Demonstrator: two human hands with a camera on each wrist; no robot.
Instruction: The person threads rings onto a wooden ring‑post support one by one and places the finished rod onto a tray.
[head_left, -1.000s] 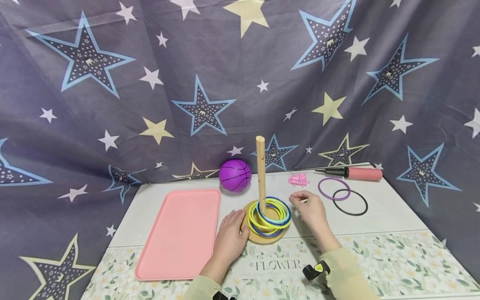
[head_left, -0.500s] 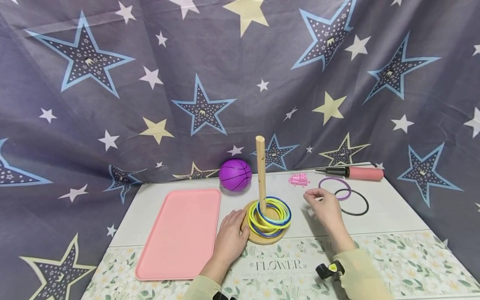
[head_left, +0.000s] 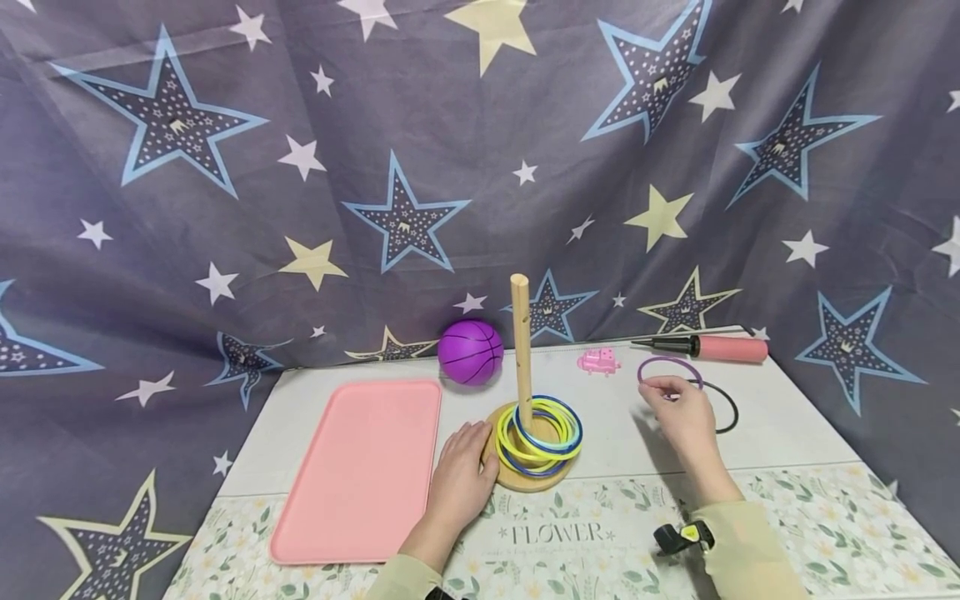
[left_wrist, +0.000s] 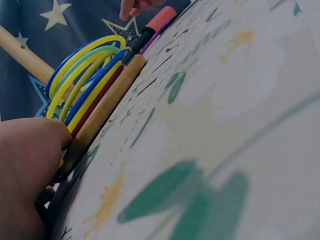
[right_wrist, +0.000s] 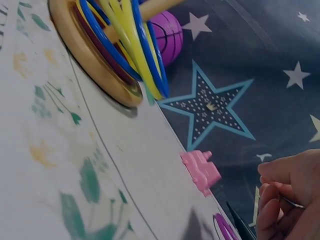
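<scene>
A round wooden base with an upright peg forms a ring-toss stand (head_left: 521,350) in the middle of the table. Yellow, blue and light-green rings (head_left: 555,454) lie around its peg; the left wrist view also shows a dark red one low down. My left hand (head_left: 463,475) grips the base's left edge, its thumb at the rings. Over at the right, my right hand (head_left: 684,412) hovers by a purple ring (head_left: 670,359) and a black ring (head_left: 729,408), partly covering both. Its fingers are loosely bent with nothing visible between them.
A pink tray (head_left: 367,467) lies left of the stand. Behind stand a purple ball (head_left: 470,352), a small pink toy (head_left: 598,361) and a pink-and-black hand pump (head_left: 720,347). A star-patterned curtain (head_left: 480,125) hangs behind the table.
My right hand has moved right, from beside the stand's rings to over the purple and black rings. My left hand has stayed on the base.
</scene>
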